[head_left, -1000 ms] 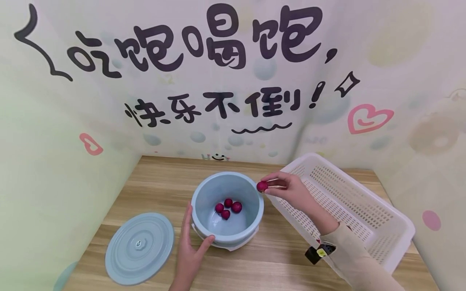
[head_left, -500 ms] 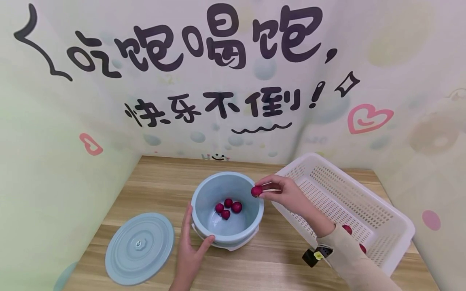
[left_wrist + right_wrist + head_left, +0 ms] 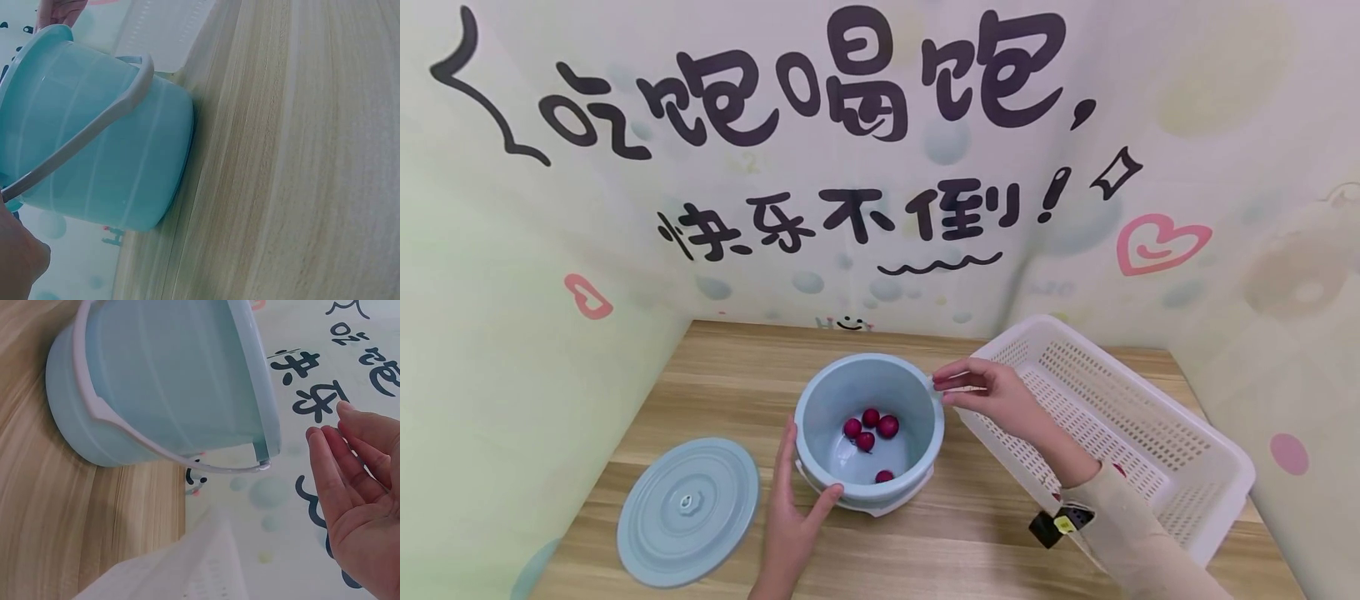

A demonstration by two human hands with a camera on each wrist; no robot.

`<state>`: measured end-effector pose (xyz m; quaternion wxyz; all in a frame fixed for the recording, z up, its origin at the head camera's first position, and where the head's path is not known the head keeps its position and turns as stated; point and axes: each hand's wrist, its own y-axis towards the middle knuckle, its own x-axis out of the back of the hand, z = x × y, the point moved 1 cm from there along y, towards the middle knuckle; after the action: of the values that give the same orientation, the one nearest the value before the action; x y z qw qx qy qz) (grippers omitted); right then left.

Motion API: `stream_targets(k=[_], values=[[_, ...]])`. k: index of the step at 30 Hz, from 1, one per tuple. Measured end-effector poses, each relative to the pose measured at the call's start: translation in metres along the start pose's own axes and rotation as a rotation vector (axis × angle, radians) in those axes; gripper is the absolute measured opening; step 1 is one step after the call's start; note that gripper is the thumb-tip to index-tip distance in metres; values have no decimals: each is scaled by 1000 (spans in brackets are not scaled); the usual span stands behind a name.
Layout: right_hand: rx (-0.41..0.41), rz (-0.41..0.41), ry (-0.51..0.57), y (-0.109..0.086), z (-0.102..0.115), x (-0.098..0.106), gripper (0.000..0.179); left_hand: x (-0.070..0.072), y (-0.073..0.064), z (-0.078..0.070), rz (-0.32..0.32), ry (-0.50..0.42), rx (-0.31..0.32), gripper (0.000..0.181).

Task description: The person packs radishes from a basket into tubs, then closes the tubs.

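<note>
A pale blue bucket (image 3: 827, 400) with a light handle stands mid-table. Several small round dark-red radishes (image 3: 866, 442) lie grouped on its floor, and one more radish (image 3: 884, 477) is nearer the front wall. My left hand (image 3: 793, 508) rests against the bucket's left side, thumb and fingers spread at the rim. Only part of that hand (image 3: 19, 256) shows in the left wrist view. At the bucket's right rim is my right hand (image 3: 1000, 396), fingers extended. The right wrist view shows this hand (image 3: 359, 494) holding nothing, fingertips beside the rim.
A white perforated basket (image 3: 1120, 425) stands at the right, with a bit of red radish (image 3: 1120, 470) showing past the sleeve. The blue lid (image 3: 688, 533) lies flat on the wooden table left of the bucket. Printed walls enclose the table's back and sides.
My right hand has let go of the radish it pinched over the rim and drawn back slightly right. That radish now lies inside the bucket. The left hand has stayed put.
</note>
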<state>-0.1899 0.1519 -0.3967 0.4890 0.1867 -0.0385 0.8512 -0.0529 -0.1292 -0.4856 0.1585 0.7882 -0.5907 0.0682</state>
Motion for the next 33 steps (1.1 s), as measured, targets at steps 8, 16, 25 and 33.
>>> stream_targets(k=[8, 16, 25, 33], values=[[-32, -40, -15, -6, -5, 16, 32, 0, 0, 0, 2, -4, 5, 95], [-11, -77, -32, -11, -14, 31, 31, 0, 0, -1, 2, -4, 0, 94], [-46, -116, -58, -21, -22, 44, 31, -1, 0, -1, -6, -12, -24, 94], [-29, -146, -47, -27, -35, 54, 29, -1, 0, -1, -10, -5, -27, 94]])
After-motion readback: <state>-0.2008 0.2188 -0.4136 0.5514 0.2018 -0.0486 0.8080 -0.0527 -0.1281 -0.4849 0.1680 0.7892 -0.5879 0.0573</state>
